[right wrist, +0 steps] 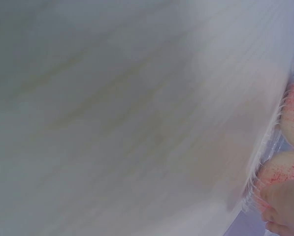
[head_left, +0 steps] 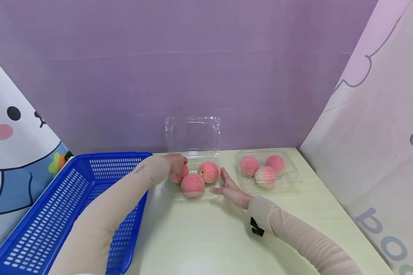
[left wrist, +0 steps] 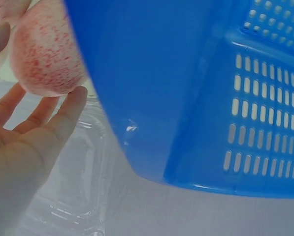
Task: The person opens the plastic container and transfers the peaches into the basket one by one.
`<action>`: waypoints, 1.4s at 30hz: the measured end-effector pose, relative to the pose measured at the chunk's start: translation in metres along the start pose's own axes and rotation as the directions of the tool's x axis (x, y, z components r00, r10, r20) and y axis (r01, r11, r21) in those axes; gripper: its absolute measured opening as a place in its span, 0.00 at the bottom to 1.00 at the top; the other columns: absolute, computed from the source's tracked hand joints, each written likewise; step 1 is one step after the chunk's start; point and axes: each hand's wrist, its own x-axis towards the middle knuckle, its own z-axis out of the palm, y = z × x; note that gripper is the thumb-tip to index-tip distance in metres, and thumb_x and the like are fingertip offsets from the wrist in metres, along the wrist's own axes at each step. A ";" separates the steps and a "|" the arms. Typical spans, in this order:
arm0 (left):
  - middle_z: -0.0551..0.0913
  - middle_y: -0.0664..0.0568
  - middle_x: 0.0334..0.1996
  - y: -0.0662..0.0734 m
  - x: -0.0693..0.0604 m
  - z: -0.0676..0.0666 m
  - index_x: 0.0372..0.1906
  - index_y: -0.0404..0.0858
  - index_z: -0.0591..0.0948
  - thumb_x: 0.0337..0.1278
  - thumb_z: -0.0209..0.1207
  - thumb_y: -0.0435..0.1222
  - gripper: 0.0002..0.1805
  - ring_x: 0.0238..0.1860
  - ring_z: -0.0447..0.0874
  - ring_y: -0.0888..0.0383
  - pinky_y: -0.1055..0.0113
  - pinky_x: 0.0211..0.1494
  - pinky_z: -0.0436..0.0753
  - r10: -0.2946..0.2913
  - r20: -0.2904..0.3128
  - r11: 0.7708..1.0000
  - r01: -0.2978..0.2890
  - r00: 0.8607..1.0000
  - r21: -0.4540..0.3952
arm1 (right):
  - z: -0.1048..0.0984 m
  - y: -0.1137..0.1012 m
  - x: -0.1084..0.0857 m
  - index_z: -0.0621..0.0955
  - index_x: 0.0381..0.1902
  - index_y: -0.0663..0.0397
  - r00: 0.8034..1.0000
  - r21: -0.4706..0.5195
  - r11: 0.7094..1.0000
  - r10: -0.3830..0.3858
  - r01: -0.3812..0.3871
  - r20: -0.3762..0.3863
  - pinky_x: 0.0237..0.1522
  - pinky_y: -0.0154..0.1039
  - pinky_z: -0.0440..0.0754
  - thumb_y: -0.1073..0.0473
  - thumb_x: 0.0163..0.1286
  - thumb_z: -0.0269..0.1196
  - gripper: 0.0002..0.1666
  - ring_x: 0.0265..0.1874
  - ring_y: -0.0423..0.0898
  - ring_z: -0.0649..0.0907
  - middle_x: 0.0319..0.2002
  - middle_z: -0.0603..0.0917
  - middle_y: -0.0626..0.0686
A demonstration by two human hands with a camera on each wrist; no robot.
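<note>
My left hand (head_left: 176, 163) reaches to the open clear clamshell box (head_left: 192, 134), whose lid stands up at the back. Its fingers and thumb go round a pink peach (head_left: 179, 173) at the left; in the left wrist view the fingertips touch that peach (left wrist: 48, 54). Two more peaches, a front one (head_left: 192, 185) and a right one (head_left: 208, 172), sit beside it in the box. At the box's right side my right hand (head_left: 232, 190) has its fingers spread and holds nothing. In the right wrist view a pale, blurred surface hides most of the scene.
A second clear box (head_left: 285, 183), its lid down, stands on the right with three peaches inside. A blue plastic basket (head_left: 142, 225) takes up the left of the pale table (head_left: 192, 236). Behind the table rises a purple backdrop (head_left: 206, 76), and printed panels flank both sides.
</note>
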 end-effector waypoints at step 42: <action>0.72 0.51 0.60 0.010 -0.010 0.019 0.60 0.46 0.71 0.45 0.58 0.33 0.30 0.60 0.68 0.52 0.53 0.58 0.71 -0.095 -0.081 0.981 0.107 0.992 0.163 | 0.012 -0.004 0.002 0.32 0.71 0.53 0.999 0.005 1.000 0.024 -0.024 -0.024 0.70 0.50 0.42 0.65 0.60 0.61 0.59 0.71 0.54 0.39 0.72 0.33 0.55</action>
